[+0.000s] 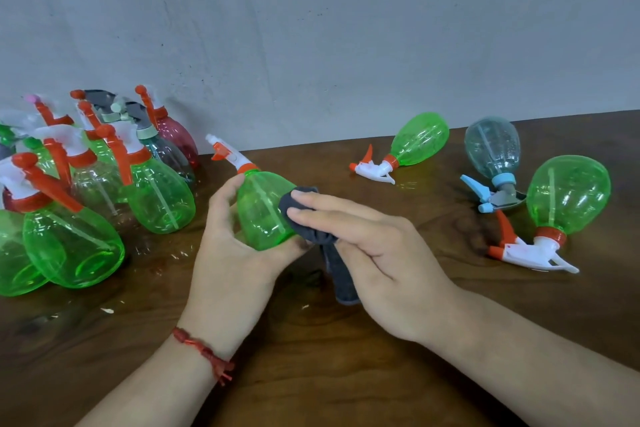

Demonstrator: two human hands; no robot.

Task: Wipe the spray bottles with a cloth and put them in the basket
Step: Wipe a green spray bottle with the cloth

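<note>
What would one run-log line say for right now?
step: wiping | left hand: holds green spray bottle | right hand: holds grey cloth against its side | basket: not in view

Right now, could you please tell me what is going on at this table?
A person is wiping a green see-through plastic spray bottle. The left hand grips it over the brown wooden table, and the right hand holds a dark grey cloth against its side. Three more spray bottles lie on their sides to the right, and a cluster of bottles stands at the left. No basket is in view.
</note>
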